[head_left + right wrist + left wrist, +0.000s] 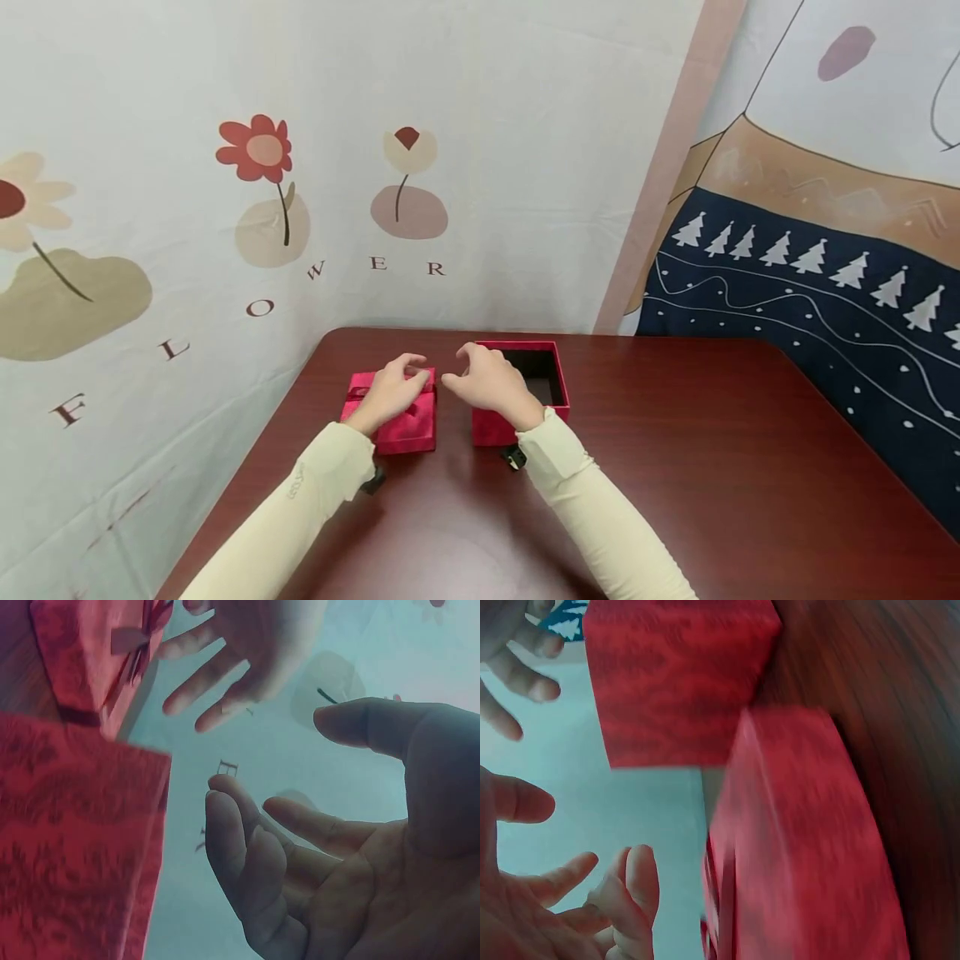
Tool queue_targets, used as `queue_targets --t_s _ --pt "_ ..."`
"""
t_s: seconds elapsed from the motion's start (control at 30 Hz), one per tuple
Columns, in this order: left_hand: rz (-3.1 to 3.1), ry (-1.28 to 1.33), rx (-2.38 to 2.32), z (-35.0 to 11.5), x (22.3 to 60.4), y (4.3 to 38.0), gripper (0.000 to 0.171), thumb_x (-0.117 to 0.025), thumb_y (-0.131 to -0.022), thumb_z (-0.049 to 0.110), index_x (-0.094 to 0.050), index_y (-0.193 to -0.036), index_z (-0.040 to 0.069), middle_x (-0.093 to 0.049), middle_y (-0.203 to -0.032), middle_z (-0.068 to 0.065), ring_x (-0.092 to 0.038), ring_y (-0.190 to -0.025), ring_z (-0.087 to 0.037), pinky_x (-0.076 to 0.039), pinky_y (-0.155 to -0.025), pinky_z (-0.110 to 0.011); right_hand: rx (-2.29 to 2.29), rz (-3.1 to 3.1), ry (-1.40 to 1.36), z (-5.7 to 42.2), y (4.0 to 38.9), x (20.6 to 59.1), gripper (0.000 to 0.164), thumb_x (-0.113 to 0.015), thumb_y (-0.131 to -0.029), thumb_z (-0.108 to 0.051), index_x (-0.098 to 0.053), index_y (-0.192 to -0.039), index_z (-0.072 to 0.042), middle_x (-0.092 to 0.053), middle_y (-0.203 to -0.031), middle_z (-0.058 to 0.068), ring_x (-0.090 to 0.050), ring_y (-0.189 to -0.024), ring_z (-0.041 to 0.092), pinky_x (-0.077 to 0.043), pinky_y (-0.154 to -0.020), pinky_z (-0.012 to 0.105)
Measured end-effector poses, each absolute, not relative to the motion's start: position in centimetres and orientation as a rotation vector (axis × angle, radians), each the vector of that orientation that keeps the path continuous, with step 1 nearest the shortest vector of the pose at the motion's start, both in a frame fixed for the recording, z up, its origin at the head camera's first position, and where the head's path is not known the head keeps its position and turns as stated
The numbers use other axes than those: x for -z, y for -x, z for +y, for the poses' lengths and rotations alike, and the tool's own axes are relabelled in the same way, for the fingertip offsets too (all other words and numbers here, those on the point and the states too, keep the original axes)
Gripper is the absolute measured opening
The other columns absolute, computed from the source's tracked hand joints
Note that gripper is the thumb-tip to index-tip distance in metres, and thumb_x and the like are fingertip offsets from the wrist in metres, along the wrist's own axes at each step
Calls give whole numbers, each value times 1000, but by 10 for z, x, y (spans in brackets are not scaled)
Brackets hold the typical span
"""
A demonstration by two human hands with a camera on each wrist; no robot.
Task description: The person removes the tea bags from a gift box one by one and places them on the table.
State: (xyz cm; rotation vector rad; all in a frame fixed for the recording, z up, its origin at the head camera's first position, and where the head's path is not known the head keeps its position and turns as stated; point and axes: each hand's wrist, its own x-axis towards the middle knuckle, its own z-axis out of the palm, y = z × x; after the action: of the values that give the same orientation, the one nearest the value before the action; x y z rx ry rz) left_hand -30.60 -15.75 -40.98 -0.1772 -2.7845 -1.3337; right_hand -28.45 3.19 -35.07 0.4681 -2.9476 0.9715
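Note:
A red box lid with a ribbon bow lies on the table at the left. My left hand hovers over it with fingers loosely bent and nothing in them; the left wrist view shows the lid apart from that hand. Just to the right stands the matching red box, its top uncovered and its dark inside showing. My right hand is above the box's left side, fingers relaxed and holding nothing. In the right wrist view the box wall is beside the right hand.
The dark reddish-brown table extends right of the box and toward me. A pale cloth backdrop with printed flowers and letters hangs behind it. A navy cloth with white trees hangs along the right side.

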Motion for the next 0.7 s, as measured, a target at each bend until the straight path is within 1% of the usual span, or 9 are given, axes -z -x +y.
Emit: queue_targets --t_s 0.1,0.23,0.27,0.3,0.4,0.47,0.53,0.63,0.7 --pt "-2757 188 1437 -138 411 309 45 -55 -98 26 -53 -136 2 -62 -125 -21 -68 -97 -34 -55 -80 -41 -981 -2935 -473 42 285 350 44 -66 -88 -33 -62 -125 -9 -67 -83 -4 -62 -66 8 -51 -61 35" --pt "-2746 167 1512 -114 414 311 49 -58 -97 27 -51 -139 1 -61 -128 -22 -68 -97 -36 -57 -69 -38 -1006 -2918 -469 56 285 348 46 -67 -89 -33 -61 -126 -8 -67 -85 -2 -61 -69 9 -51 -60 32" --pt "-2749 163 1504 -108 415 312 51 -58 -97 28 -50 -139 0 -60 -129 -22 -67 -99 -36 -57 -66 -38 -1015 -2915 -462 60 285 348 47 -68 -89 -33 -61 -127 -7 -68 -87 -1 -62 -70 9 -51 -61 32" --pt "-2755 159 1481 -103 416 313 52 -58 -97 28 -50 -139 0 -60 -130 -22 -66 -101 -35 -57 -66 -37 -1025 -2913 -453 64 286 347 48 -68 -89 -33 -60 -128 -7 -68 -88 0 -62 -71 9 -51 -62 32" --pt "-2772 145 1408 -90 418 314 57 -59 -96 30 -49 -141 -3 -58 -134 -22 -64 -107 -31 -57 -71 -37 -1047 -2896 -426 75 288 347 49 -69 -89 -31 -60 -129 -5 -68 -90 2 -63 -75 11 -52 -68 33" --pt "-2777 137 1376 -85 418 315 58 -59 -96 31 -49 -141 -5 -58 -134 -22 -62 -112 -32 -55 -82 -41 -1064 -2883 -411 82 290 347 49 -69 -88 -29 -59 -129 -4 -69 -92 4 -63 -77 13 -53 -72 35" --pt "-2784 122 1363 -81 418 315 58 -59 -96 30 -49 -141 -5 -58 -134 -22 -62 -111 -31 -53 -89 -44 -1093 -2870 -397 87 292 349 49 -70 -89 -28 -59 -129 -1 -68 -93 5 -64 -79 15 -54 -74 35" --pt "-2786 115 1353 -77 420 316 55 -58 -95 27 -51 -139 -5 -59 -133 -21 -60 -112 -31 -50 -94 -46 -1133 -2872 -357 93 295 354 49 -70 -89 -26 -58 -128 0 -67 -94 7 -63 -81 17 -54 -75 36" --pt "-2787 122 1343 -76 422 318 53 -58 -95 24 -52 -139 -6 -60 -131 -21 -61 -110 -30 -51 -92 -45 -1152 -2878 -330 96 299 359 48 -70 -90 -26 -58 -128 2 -66 -94 8 -62 -81 17 -54 -75 36"
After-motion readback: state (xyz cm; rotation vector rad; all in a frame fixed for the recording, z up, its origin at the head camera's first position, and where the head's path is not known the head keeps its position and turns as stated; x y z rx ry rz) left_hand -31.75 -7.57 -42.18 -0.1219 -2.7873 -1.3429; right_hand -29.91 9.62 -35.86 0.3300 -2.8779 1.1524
